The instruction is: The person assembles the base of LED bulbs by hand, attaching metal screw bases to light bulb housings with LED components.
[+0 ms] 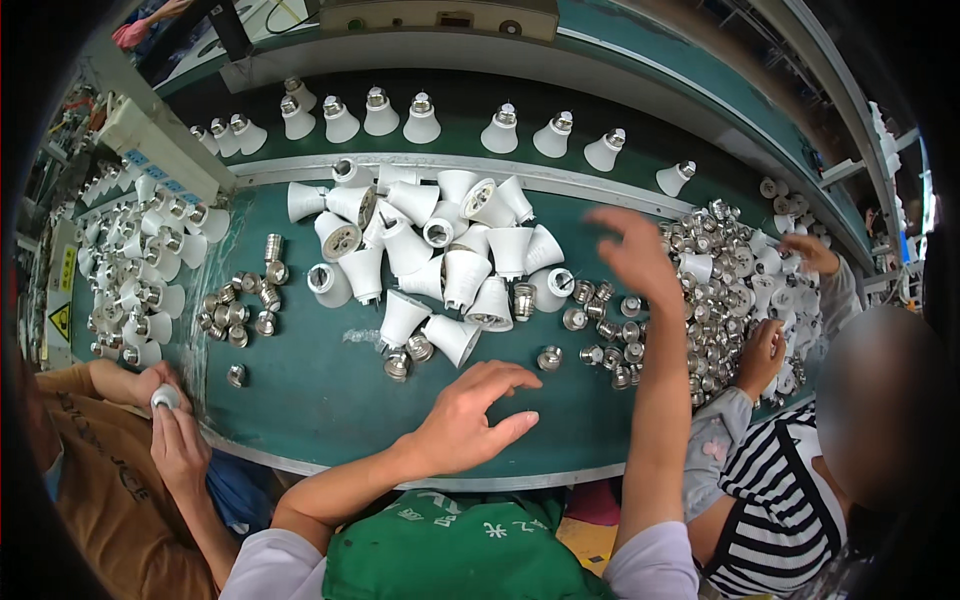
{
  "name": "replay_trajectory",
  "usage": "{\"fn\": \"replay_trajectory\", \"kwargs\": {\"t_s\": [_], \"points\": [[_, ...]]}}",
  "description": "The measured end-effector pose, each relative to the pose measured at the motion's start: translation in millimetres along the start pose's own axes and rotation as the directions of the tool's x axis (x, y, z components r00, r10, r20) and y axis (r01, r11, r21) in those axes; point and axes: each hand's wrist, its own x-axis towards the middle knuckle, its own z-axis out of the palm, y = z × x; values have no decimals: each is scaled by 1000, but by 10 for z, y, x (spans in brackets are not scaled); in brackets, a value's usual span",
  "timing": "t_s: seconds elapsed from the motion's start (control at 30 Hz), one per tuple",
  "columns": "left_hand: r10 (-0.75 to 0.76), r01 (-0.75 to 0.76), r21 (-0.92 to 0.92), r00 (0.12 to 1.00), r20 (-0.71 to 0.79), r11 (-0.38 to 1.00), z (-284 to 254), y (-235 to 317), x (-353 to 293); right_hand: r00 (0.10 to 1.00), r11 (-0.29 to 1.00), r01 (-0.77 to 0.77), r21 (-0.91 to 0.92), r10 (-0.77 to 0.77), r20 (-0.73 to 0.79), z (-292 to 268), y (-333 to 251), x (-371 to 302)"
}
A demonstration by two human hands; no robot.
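Observation:
My left hand (pixel 478 415) hovers over the near edge of the green table, thumb and fingers apart, with nothing in it. A single metal screw cap (pixel 549 358) lies just beyond its fingertips. Farther off to the right, my right hand (pixel 638 255) reaches toward the metal rail, slightly blurred; its fingers look spread and I see nothing in them. Between the hands and the rail lies a loose heap of white bulb housings (pixel 408 248), tipped at many angles. Several silver screw caps (pixel 606 325) are scattered below my right forearm.
Beyond the metal rail (pixel 540 183), a dark green belt carries a row of capped bulb housings (pixel 421 120). More caps (pixel 238 312) lie on the left. At the right, a co-worker's hands (pixel 762 358) touch a big pile of parts; at the left, another person holds a white piece (pixel 165 397).

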Motion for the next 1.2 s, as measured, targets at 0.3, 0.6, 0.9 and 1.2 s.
{"fn": "replay_trajectory", "kwargs": {"t_s": [0.3,0.6,0.9,1.2], "points": [[-315,294,-574,947,66,764,186,-280,-278,958,992,-114,54,124,-258,566,-588,-637],[-339,261,-949,921,190,178,296,-243,-395,980,881,2,474,91,-175,550,-1117,-1446],[-340,211,-972,926,165,103,343,-334,-695,915,1000,10,-3,-10,-404,766,-1004,-1681],[-236,49,-999,971,51,-14,184,-385,-782,947,982,-138,-128,93,-307,923,-1015,-1336]]}}
